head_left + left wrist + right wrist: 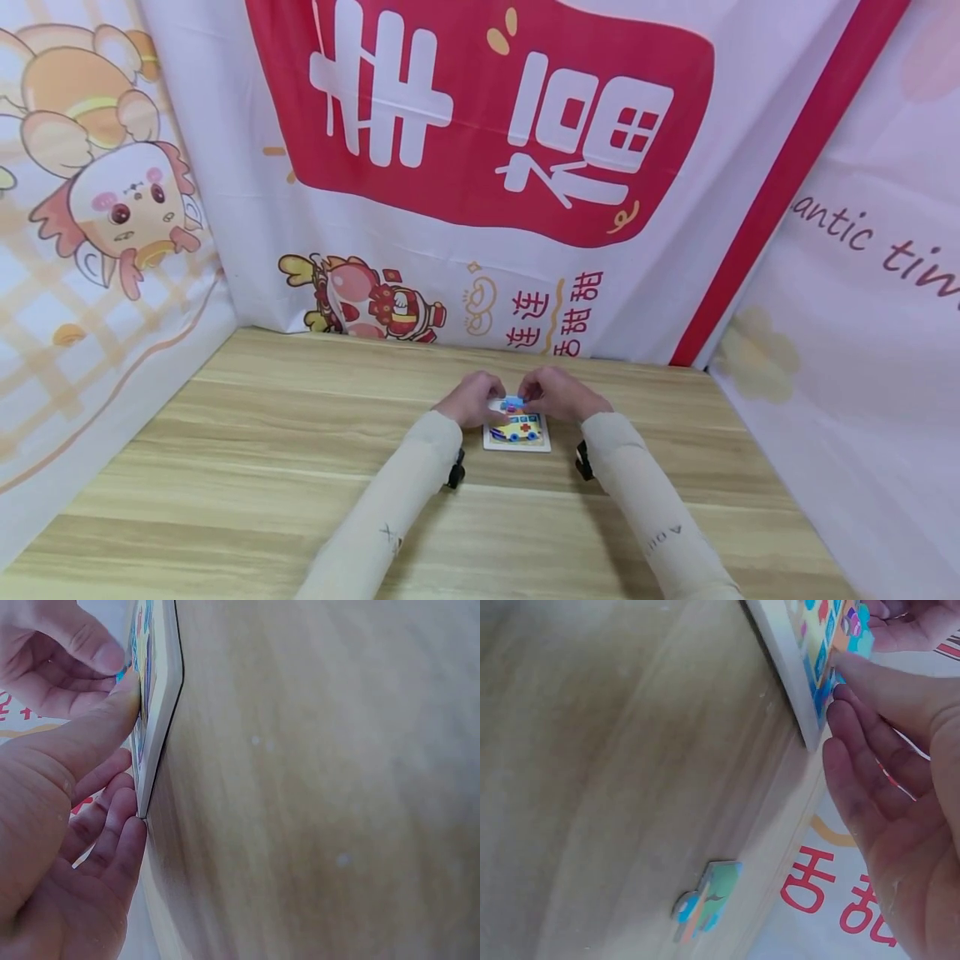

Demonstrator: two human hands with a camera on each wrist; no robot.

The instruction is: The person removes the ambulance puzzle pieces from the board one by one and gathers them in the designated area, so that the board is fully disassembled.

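1. The left hand (474,399), at ten o'clock of the picture board (517,447), grips its edge: the thumb presses on the face, the fingers bend against the rim.
2. The right hand (557,393), near two o'clock, pinches a small coloured piece (856,624) over the board.
3. Both pale sleeves (382,517) reach inward, from seven and five o'clock.
4. In the right wrist view, a loose piece (714,896) lies on the table (247,467), at seven o'clock from the board.

Fingers (862,776) at picture board (789,667), loose piece (714,894) on table (592,772)
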